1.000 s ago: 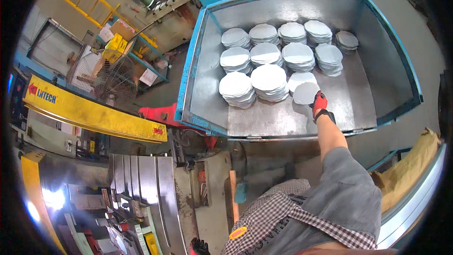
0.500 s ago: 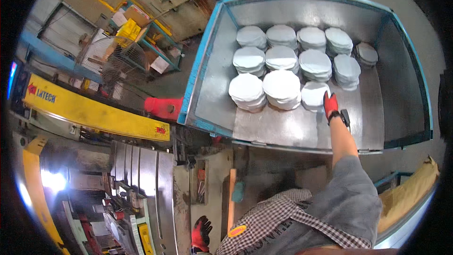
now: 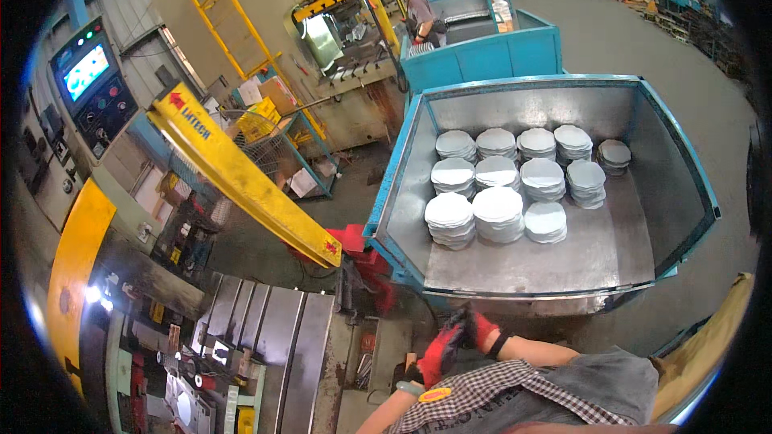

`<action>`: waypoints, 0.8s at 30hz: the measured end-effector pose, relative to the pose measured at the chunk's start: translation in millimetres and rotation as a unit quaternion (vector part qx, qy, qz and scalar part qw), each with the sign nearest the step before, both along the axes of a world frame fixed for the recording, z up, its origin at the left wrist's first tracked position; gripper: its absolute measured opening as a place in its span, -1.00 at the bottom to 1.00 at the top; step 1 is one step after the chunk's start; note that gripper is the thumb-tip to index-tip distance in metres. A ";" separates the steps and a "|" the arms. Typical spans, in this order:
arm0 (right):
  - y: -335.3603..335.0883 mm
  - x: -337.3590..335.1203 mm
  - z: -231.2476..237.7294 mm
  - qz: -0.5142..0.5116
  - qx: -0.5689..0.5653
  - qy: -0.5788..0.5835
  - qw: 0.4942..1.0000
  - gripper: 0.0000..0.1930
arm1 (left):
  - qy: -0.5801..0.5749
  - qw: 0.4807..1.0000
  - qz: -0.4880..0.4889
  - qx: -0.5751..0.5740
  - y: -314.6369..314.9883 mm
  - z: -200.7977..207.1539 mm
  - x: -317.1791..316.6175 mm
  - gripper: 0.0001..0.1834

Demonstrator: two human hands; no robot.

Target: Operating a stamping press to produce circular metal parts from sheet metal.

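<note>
Both of my hands, in red and black gloves, are close together in front of my checked apron. My left hand [image 3: 434,355] reaches up from the lower edge, its dark fingers against my right hand [image 3: 482,331]. The fingers overlap and blur, so I cannot make out their shape or anything between them. Beyond them stands a blue-rimmed metal bin [image 3: 547,299]. Inside it, pale round metal discs sit in several stacks; the nearest are a front left stack [image 3: 450,217], a taller front middle stack [image 3: 498,213] and a lower front right stack [image 3: 546,221].
A press bed [image 3: 310,354] with slots lies on the left, below a yellow guard bar [image 3: 249,181]. A control panel [image 3: 95,88] with a lit screen is at far left. Another person [image 3: 418,12] stands by a further blue bin [image 3: 490,60]. Brown paper [image 3: 716,329] lies at right.
My right hand has left the front right disc stack and come back to my body. My left hand has moved up to meet it. The view has tilted up, showing more floor and another person.
</note>
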State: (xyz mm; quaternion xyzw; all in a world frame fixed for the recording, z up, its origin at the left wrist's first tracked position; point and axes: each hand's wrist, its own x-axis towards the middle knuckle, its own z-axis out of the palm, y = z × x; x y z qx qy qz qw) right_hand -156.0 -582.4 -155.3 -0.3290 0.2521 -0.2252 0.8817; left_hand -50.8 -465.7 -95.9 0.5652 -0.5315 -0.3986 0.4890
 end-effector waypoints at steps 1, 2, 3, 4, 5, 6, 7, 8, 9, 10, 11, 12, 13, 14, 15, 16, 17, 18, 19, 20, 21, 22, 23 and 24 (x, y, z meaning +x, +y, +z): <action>9.8 6.6 -4.8 0.023 -0.155 -0.025 0.987 -0.35 | -0.103 0.993 -0.055 -0.011 -2.5 36.3 -9.0 -0.45; 23.3 13.5 10.2 0.029 -0.159 -0.029 0.986 -0.35 | -0.107 0.993 -0.048 -0.014 7.2 25.8 -3.3 -0.45; 37.4 21.5 39.8 -0.008 0.034 -0.017 0.999 -0.36 | 0.027 0.998 -0.022 0.046 14.8 2.9 7.2 -0.42; 44.7 27.3 59.3 -0.054 0.227 -0.002 0.972 -0.37 | 0.162 0.981 -0.007 0.106 18.3 4.2 10.6 -0.38; 49.9 29.4 63.1 -0.041 0.306 0.013 0.951 -0.39 | 0.158 0.982 -0.007 0.104 29.2 5.3 10.4 -0.38; 50.2 31.6 48.6 -0.055 0.305 0.007 0.951 -0.39 | 0.148 0.983 0.018 0.111 29.5 33.0 -3.5 -0.35; 49.9 41.2 25.3 -0.058 0.290 -0.006 0.955 -0.40 | 0.138 0.982 0.050 0.116 35.1 50.8 -12.4 -0.33; 55.4 53.8 8.1 -0.049 0.276 -0.017 0.960 -0.41 | 0.137 0.983 0.053 0.114 47.7 54.0 -11.0 -0.33; 64.7 63.1 1.6 -0.053 0.249 -0.075 0.964 -0.40 | 0.134 0.983 0.073 0.100 60.3 53.9 -6.8 -0.34; 65.7 74.8 -10.4 -0.056 0.247 -0.077 0.964 -0.40 | 0.129 0.984 0.087 0.085 69.7 56.3 -3.7 -0.35; 58.9 84.4 -26.5 -0.106 0.205 -0.031 0.973 -0.42 | 0.127 0.985 0.076 0.085 75.1 69.5 -7.6 -0.35; 60.3 90.3 -36.4 -0.150 0.164 0.018 0.975 -0.44 | 0.131 0.981 0.088 0.109 84.7 89.3 -13.8 -0.36; 73.3 75.9 19.8 -0.180 0.039 0.108 0.977 -0.48 | 0.136 0.976 0.112 0.131 99.7 99.8 -12.2 -0.37; 70.3 86.5 -20.3 -0.174 -0.184 0.126 0.959 -0.50 | 0.137 0.975 0.117 0.131 116.5 83.4 0.3 -0.37; 89.0 95.9 11.4 -0.176 0.001 0.098 0.980 -0.49 | 0.027 0.994 0.076 0.080 142.5 52.1 21.1 -0.42; 106.0 102.9 43.2 -0.173 0.187 0.070 0.965 -0.49 | -0.084 0.996 0.032 0.029 164.1 29.9 36.9 -0.47; 103.7 106.4 30.3 -0.180 0.186 0.032 0.965 -0.48 | -0.085 0.996 0.027 0.025 168.4 23.5 39.8 -0.47; 88.6 111.2 -4.8 -0.211 0.151 -0.023 0.965 -0.47 | -0.138 0.990 0.024 -0.016 170.8 19.7 37.5 -0.49; 66.5 110.8 -44.3 -0.251 0.112 -0.091 0.957 -0.44 | -0.189 0.980 0.020 -0.058 174.9 19.8 34.3 -0.51; 37.4 99.5 -78.2 -0.283 0.084 -0.163 0.942 -0.42 | -0.189 0.980 0.008 -0.061 183.6 29.3 31.8 -0.51; 24.2 75.4 -94.6 -0.282 0.086 -0.161 0.942 -0.42 | -0.182 0.978 0.001 0.100 203.1 40.0 34.8 -0.53; -2.8 39.1 -101.1 -0.267 0.100 -0.221 0.933 -0.36 | -0.173 0.952 -0.012 0.254 219.8 52.2 33.1 -0.54; -29.7 17.6 -89.8 -0.255 0.112 -0.284 0.918 -0.28 | 0.172 0.976 -0.007 0.130 241.3 51.4 22.4 -0.53; 11.1 25.5 7.9 -0.326 0.133 -0.194 0.916 -0.33 | 0.259 0.951 0.036 0.165 282.1 41.7 35.0 -0.42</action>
